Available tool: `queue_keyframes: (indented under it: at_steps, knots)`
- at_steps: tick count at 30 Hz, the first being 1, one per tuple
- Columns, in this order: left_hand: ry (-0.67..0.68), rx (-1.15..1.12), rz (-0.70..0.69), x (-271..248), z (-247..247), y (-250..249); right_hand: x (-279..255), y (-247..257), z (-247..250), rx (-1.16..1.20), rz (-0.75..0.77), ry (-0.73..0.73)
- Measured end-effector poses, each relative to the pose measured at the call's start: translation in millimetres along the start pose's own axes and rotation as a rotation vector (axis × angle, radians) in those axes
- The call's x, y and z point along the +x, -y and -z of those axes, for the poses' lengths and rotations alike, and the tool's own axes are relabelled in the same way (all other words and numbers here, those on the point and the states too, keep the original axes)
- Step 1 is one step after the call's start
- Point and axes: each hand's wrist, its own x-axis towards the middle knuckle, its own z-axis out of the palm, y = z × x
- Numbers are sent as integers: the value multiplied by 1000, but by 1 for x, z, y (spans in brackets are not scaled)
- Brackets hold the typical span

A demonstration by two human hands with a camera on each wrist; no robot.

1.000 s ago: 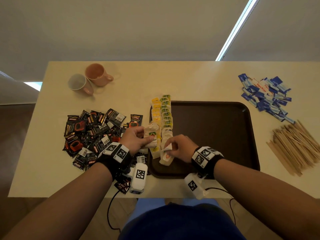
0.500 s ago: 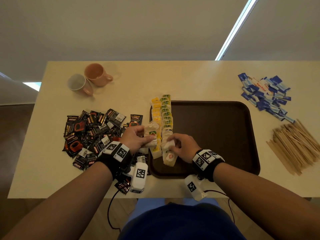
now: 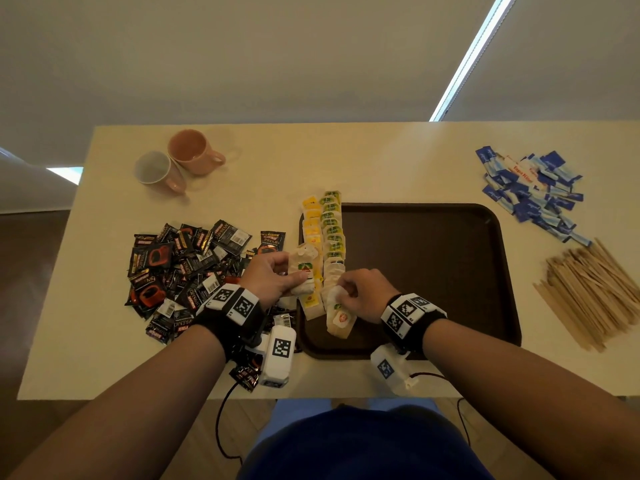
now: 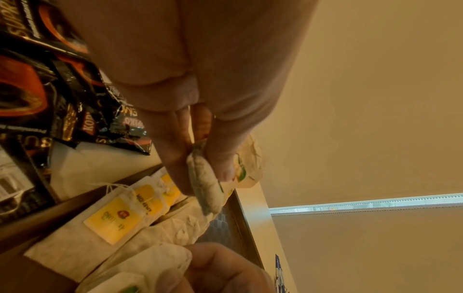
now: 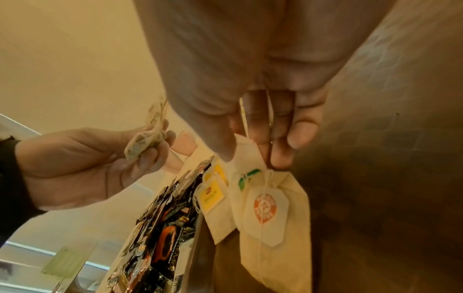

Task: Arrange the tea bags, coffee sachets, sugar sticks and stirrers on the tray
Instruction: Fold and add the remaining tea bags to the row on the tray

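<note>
A dark brown tray [image 3: 433,271] lies mid-table with two rows of tea bags [image 3: 325,233] along its left edge. My left hand [image 3: 273,275] grips a small bunch of tea bags [image 3: 304,271] over the tray's left rim; the same bunch [image 4: 205,188] sits between its thumb and fingers. My right hand [image 3: 360,292] pinches the top of a tea bag with an orange tag [image 3: 341,318], the bag [image 5: 270,214] lying at the near end of the right row. Black coffee sachets [image 3: 183,271] are piled to the left, blue sugar sticks [image 3: 533,195] far right, wooden stirrers [image 3: 588,292] to the right.
Two mugs, one pink [image 3: 194,157] and one white inside [image 3: 156,171], stand at the back left. The table's near edge [image 3: 173,396] runs just behind my wrists. Most of the tray floor [image 3: 433,271] is bare.
My right hand has slid the orange-tagged tea bag a little farther onto the end of the right row. My left hand has stayed put with its bunch.
</note>
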Motion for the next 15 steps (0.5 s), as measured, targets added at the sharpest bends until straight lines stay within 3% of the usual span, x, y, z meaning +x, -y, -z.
queue_keyframes:
  at_steps: [6,15]
  knots:
    - [-2,9,-17,-1,0,0,-2,-4,-5,-131,-46,130]
    - [-4,45,-23,-1,1,4,6,2,-1,-191,-50,164]
